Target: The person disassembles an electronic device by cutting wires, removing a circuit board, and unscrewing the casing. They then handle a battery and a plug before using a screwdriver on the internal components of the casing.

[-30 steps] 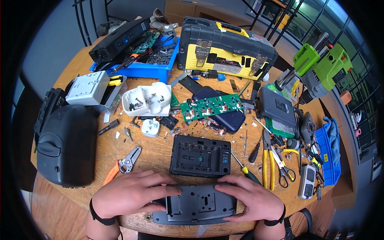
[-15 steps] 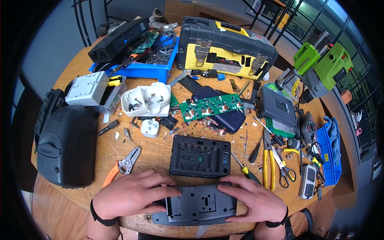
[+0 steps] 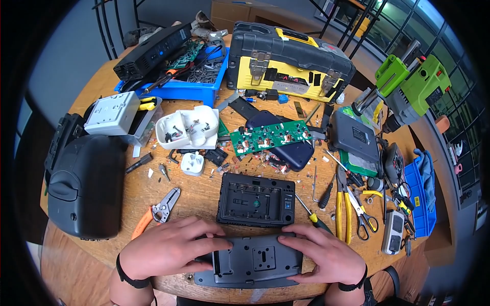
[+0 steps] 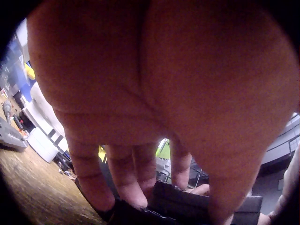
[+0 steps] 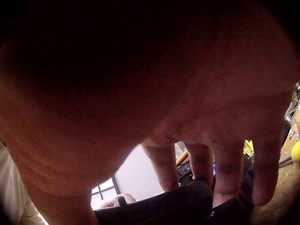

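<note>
A flat black plastic housing (image 3: 237, 268), with screw holes and a square recessed patch, lies at the table's near edge. My left hand (image 3: 171, 250) grips its left end, fingers over the far side and thumb nearer me. At the right end my right hand (image 3: 326, 255) holds it between the fingers at the far edge and the thumb at the near edge. Both wrist views are mostly filled by palm; the dark housing (image 5: 159, 208) shows under the fingertips in the right one. Just beyond it sits a black device with an open battery bay (image 3: 250, 199).
Wire strippers (image 3: 161, 209) lie left, near a large black case (image 3: 87, 188). On the right are a screwdriver (image 3: 319, 222), yellow-handled pliers (image 3: 343, 209) and scissors (image 3: 363, 219). Farther back stand a green circuit board (image 3: 270, 136), a white tray (image 3: 186, 130) and a toolbox (image 3: 291, 61).
My right hand has shifted very slightly to the right along the housing. The left hand and the housing look the same as before.
</note>
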Demonstrator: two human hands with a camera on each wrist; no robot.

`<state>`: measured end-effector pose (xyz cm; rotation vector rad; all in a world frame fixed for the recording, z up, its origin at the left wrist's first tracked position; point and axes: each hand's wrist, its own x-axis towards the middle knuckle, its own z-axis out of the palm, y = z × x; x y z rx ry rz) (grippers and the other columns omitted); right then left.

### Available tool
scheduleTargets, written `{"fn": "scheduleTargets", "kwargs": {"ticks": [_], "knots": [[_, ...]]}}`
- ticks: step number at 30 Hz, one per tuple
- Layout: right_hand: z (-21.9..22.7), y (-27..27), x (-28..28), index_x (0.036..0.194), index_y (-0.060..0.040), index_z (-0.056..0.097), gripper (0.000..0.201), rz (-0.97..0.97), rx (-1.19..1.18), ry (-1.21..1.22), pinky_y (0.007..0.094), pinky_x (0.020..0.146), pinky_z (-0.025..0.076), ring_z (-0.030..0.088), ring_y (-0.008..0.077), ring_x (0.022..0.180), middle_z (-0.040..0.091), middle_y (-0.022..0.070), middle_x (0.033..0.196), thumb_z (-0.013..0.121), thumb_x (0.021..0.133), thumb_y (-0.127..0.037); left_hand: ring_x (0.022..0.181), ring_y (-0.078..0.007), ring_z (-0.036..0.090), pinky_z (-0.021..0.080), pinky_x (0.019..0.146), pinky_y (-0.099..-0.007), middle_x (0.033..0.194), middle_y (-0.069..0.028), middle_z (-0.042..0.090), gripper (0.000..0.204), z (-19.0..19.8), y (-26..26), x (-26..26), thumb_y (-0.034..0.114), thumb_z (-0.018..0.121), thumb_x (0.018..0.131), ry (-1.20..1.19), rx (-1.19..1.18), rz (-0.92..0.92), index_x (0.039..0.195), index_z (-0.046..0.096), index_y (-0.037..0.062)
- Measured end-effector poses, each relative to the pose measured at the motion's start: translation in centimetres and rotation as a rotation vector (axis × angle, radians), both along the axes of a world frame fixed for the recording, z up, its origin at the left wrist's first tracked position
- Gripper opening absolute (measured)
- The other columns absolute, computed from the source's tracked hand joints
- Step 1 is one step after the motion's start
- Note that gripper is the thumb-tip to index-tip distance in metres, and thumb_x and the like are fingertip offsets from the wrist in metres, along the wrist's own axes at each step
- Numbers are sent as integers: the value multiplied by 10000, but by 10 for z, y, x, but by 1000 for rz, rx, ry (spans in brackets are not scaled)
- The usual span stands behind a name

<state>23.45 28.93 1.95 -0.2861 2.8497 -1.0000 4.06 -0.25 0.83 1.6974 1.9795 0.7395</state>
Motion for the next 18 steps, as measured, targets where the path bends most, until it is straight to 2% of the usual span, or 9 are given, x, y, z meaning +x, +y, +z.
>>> {"fn": "scheduleTargets", "kwargs": {"ticks": [18], "knots": [[0,-3,0,1437,-109,592,756,8,-16,-22,404,995,560,633,331,1229,512,115,1493,891,751,-217,1094,-275,637,540,919,-387,1250,-53,641,505,1,0,0,268,869,788,-8,2,-22,1246,696,141]]}}
